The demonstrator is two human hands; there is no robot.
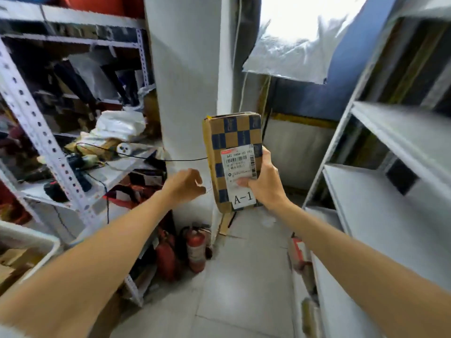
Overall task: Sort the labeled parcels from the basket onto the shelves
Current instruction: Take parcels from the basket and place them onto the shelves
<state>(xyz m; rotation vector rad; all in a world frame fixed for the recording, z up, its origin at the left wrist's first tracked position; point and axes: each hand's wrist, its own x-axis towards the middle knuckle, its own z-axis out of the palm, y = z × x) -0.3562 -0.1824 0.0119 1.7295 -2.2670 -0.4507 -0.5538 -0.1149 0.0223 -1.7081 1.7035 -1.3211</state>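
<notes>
Head view: our right hand [264, 185] has its grip closed on the parcel [231, 137]. The thumb lies across the front over the lower part of the white shipping label [240, 162], and the fingers wrap round the right edge. The parcel is a flat cardboard box, brown with dark blue checks. We hold it roughly upright in mid-air at the centre of the view, front face toward us. Below the shipping label sits a second white tag [244, 198] that reads "A-1". Our left hand [186, 184] hangs just left of the parcel, apart from it. Its fingers are loosely curled and its grip holds nothing. Behind the parcel stands a white pillar [183, 93], and a thin black cable [146, 157] runs across it from the left toward the parcel's left edge. To our right, near the parcel but not touching it, is a white shelving unit [380, 191] with several boards one above another. To our left is a perforated metal rack [36, 132] crowded with white bags, dark tools and boxes; motion blur hides the details. Two red fire extinguishers [196, 247] stand on the pale tiled floor [244, 276] at the pillar's foot. At the lower left edge we note a white-rimmed container [48, 242] with brown cardboard inside. A clear plastic sheet [292, 57] hangs below a bright opening at the top.
</notes>
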